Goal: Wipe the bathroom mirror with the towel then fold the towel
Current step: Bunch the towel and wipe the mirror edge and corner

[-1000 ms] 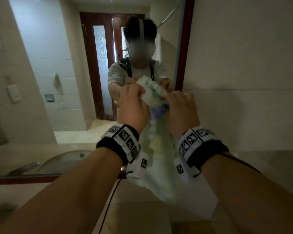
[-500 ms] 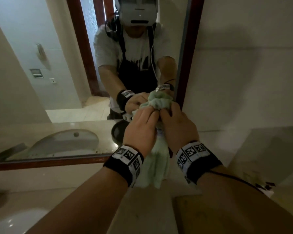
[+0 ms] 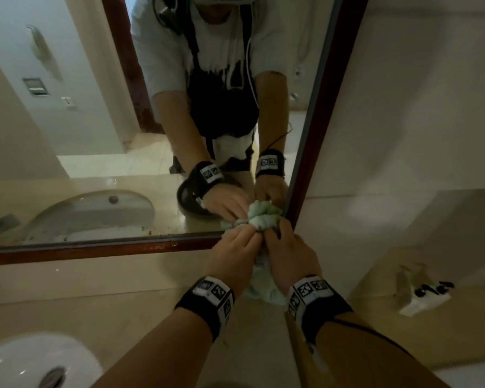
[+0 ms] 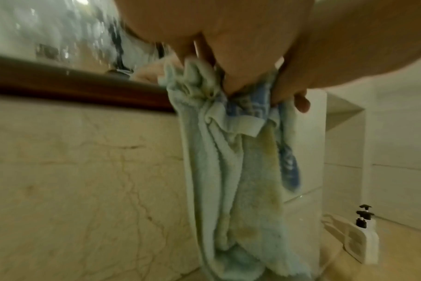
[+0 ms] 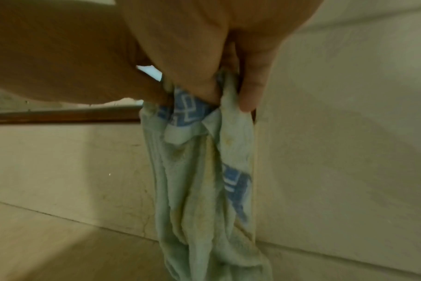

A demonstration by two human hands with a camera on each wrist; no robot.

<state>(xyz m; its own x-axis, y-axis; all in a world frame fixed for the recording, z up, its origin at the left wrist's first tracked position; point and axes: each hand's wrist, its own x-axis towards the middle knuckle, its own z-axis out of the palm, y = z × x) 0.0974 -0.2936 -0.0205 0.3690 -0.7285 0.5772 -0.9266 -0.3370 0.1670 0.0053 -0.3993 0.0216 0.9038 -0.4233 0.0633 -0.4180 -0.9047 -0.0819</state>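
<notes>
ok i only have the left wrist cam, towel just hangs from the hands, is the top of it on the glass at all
observer: yes. In the head view the bunched top of the towel meets its own reflection at the bottom right corner of the mirror.
operator: which hand is nearer the side frame
observer: the right hand. The left hand grips the bunch right beside it.
operator: anything below my left arm
observer: a white sink sits in the counter, left of that forearm.

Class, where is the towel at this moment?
In the head view the towel is bunched at the mirror's bottom-right corner, gripped by the left hand and right hand.
</notes>
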